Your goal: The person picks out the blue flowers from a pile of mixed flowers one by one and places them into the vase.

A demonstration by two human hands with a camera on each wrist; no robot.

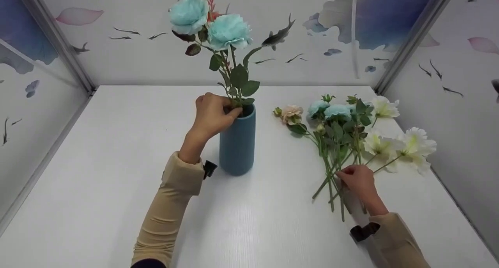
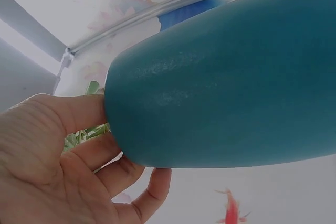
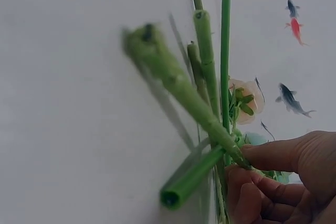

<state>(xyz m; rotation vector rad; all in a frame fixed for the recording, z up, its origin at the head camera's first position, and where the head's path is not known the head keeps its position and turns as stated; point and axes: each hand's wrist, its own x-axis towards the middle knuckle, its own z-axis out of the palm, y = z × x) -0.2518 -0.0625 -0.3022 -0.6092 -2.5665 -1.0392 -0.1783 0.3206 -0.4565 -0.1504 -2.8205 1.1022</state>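
The rim of the blue vase [image 1: 237,147] is held by the left hand [image 1: 212,114], thumb and fingers bent about its mouth and only slightly apart; whether the stems inside are gripped too cannot be told. A green stem [image 3: 202,113] is pinched between thumb and forefinger by the right hand [image 1: 359,183], the other fingers being folded in below.

The vase is set upright on the white worktop [image 1: 97,162], left of its middle and nearer the far edge than the right hand is. Its long axis is vertical, its mouth turned up. From the right hand it lies to the left and farther off, with bare worktop between, so the left hand is much the nearer to it. The pinched stem is laid low among crossed stems, their cut ends pointed roughly toward the near edge and their blooms toward the far edge.

Two blue roses [image 1: 230,31] are borne high above the vase mouth. On the right half of the worktop, beyond the right hand, blue flowers [image 1: 337,112] are gathered, with a peach flower [image 1: 292,114] to their left and white flowers [image 1: 417,143] spread by the right edge. The far edge is backed by a painted wall [image 1: 156,65].
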